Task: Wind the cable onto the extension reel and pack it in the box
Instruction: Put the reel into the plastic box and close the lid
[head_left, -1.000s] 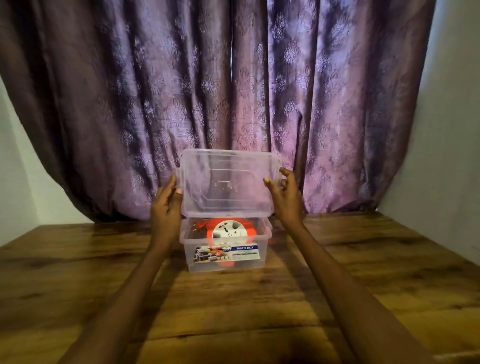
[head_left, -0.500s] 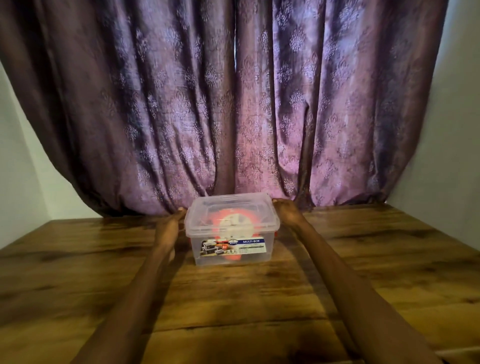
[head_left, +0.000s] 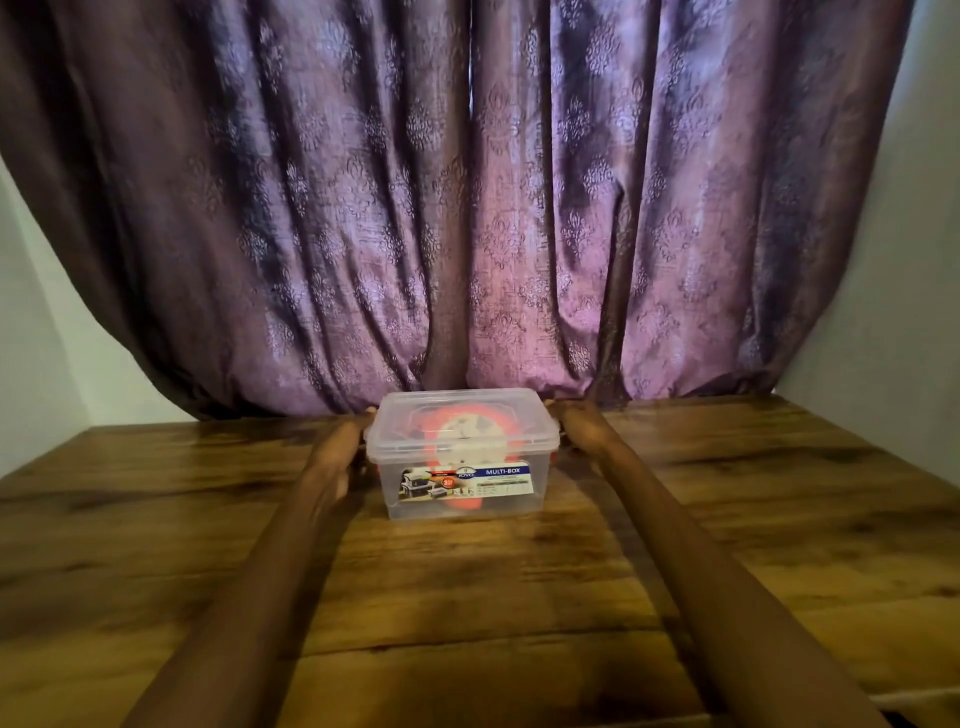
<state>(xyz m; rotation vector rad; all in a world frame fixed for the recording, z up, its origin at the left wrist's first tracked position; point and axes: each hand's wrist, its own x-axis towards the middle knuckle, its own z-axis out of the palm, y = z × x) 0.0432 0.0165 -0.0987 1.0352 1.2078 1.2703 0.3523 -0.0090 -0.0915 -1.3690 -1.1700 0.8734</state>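
Observation:
A clear plastic box with a "MULTI-BOX" label stands on the wooden table near the curtain. Its clear lid lies flat on top. Through the plastic I see the orange and white extension reel inside. My left hand presses against the box's left end at the lid edge. On the opposite end, my right hand holds the lid edge. The fingertips of both hands are hidden behind the box.
The wooden table spreads wide in front of the box. A purple patterned curtain hangs right behind it. Pale walls close in at the left and right.
The lid was held upright above the open box a second ago. It came down flat onto the box, and both hands now sit at the box's ends.

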